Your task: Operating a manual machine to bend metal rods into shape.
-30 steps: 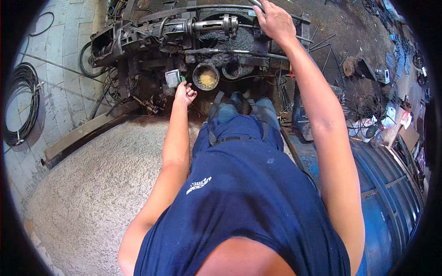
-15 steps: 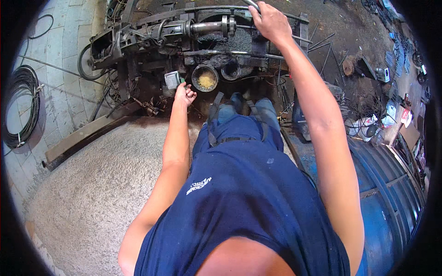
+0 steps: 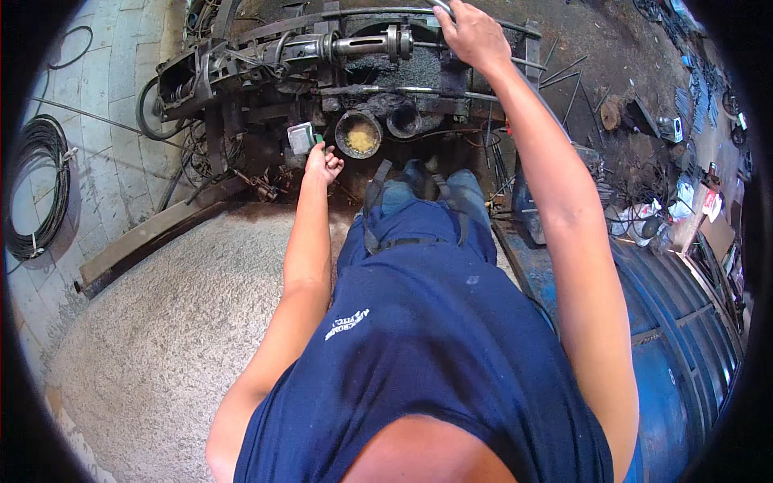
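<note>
My left hand [image 3: 324, 164] is closed, its fingers curled and the thumb side at the green edge [image 3: 318, 140] of a small pale square box [image 3: 300, 139]. I cannot tell whether the box is fixed to the frame behind it. Beside it stands a dark round pot [image 3: 339, 138] with yellowish crumbly material [image 3: 362, 141] inside. My right hand [image 3: 477, 36] reaches far forward, fingers wrapped round a grey metal bar [image 3: 440, 5] at the top edge of the view. Between the hands lies a greasy machine with a horizontal steel shaft [image 3: 362, 47].
A second dark round pot [image 3: 403, 121] adjoins the first. Thin rods [image 3: 573, 90] lie on the dirty floor to the right. A cable coil [image 3: 39, 189] lies at the left, a rough pale slab [image 3: 177, 322] is on my left, and a blue ribbed metal body [image 3: 668, 346] on my right.
</note>
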`<action>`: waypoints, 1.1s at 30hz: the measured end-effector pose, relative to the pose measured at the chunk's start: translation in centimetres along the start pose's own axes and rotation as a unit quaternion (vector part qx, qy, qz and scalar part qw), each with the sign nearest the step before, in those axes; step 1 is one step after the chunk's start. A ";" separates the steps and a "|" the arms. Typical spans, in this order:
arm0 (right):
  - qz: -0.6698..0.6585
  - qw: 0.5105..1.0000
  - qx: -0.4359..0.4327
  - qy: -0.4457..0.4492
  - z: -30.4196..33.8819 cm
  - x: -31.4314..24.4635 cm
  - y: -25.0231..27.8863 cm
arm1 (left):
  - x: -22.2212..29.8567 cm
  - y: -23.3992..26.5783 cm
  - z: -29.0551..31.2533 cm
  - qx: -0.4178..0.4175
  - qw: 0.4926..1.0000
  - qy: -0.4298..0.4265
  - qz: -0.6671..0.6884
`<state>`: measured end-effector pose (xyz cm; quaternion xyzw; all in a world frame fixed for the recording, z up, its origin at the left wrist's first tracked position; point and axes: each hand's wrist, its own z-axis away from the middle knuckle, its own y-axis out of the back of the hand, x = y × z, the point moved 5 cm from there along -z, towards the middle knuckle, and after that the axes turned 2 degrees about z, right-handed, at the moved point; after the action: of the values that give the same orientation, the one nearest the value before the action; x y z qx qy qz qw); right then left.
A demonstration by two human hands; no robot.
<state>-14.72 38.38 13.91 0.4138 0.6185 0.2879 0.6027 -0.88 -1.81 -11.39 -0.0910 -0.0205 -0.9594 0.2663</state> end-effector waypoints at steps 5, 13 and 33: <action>0.013 1.000 0.005 -0.010 0.1 0.1 -0.3 | 0.0 -0.3 0.4 0.004 1.000 0.000 -0.004; 0.000 1.000 -0.001 -0.014 0.1 0.0 0.2 | 0.0 -0.3 0.5 0.005 1.000 -0.002 -0.010; -0.011 1.000 -0.008 -0.006 -0.1 0.3 -0.3 | 0.0 -0.4 0.9 0.004 1.000 -0.005 -0.003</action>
<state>-14.84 38.56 13.52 0.4038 0.6171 0.2835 0.6129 -0.92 -1.39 -10.46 -0.0947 -0.0263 -0.9596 0.2636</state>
